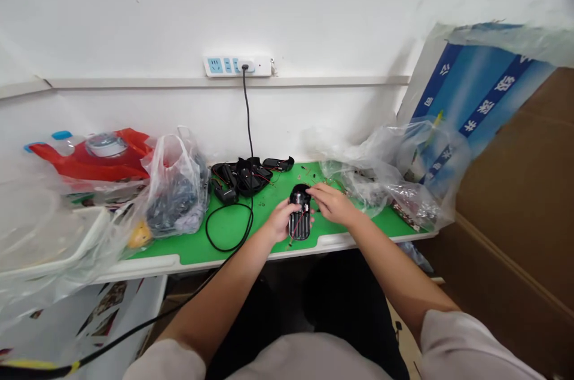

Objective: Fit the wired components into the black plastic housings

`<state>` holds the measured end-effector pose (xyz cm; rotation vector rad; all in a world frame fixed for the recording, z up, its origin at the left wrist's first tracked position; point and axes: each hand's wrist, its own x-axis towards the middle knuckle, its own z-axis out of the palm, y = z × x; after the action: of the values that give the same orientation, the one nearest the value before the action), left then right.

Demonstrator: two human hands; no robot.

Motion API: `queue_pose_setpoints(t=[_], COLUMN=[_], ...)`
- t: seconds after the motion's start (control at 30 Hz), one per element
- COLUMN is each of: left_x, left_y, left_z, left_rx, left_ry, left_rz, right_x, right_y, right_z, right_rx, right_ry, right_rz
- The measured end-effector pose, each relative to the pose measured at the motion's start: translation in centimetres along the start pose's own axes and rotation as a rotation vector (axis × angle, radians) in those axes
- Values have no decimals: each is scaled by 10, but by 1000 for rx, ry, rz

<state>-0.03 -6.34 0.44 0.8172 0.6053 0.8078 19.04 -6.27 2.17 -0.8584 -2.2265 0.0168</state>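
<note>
A black plastic housing (299, 225) with a rounded top, ribbed lower half and thin red wires is held over the green mat (269, 210) near the table's front edge. My left hand (282, 218) grips it from the left side, thumb across its front. At its upper right edge, my right hand (330, 201) has its fingers pinched together against the housing; whether a small part is between them is hidden. Several similar black housings (249, 176) with red wires lie in a pile behind, to the left.
A black cable (248, 111) runs from the wall power strip (239, 66), loops on the mat and passes left. Plastic bags (176, 188) crowd the left. A clear bag (381, 167) and scattered small parts sit right, beside a cardboard box (515, 200). A clear-lidded tub (49, 230) stands far left.
</note>
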Motion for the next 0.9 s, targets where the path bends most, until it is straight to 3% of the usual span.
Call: queue_pose_setpoints(t=[0.17, 0.27, 0.33, 0.47, 0.53, 0.8, 0.9], left_x=[0, 0, 2, 5, 6, 1, -1], left_y=[-7, -6, -5, -3, -1, 6, 6], left_z=[-6, -8, -10, -12, -10, -2, -6], left_rx=[55, 99, 94, 80, 88, 144, 135], left_ry=[84, 143, 198, 225, 237, 248, 230], left_rz=[48, 41, 42, 49, 44, -5, 9], right_x=[-4, -10, -16, -27, -28, -8, -3], right_y=[-1, 1, 6, 16, 19, 17, 14], right_z=[22, 23, 18, 2, -4, -1, 1], right_rx=[57, 85, 62, -27, -86, -382, -470], right_ry=[75, 252, 266, -192, -355, -711, -751], right_rz=[84, 247, 365, 339, 308, 320, 284])
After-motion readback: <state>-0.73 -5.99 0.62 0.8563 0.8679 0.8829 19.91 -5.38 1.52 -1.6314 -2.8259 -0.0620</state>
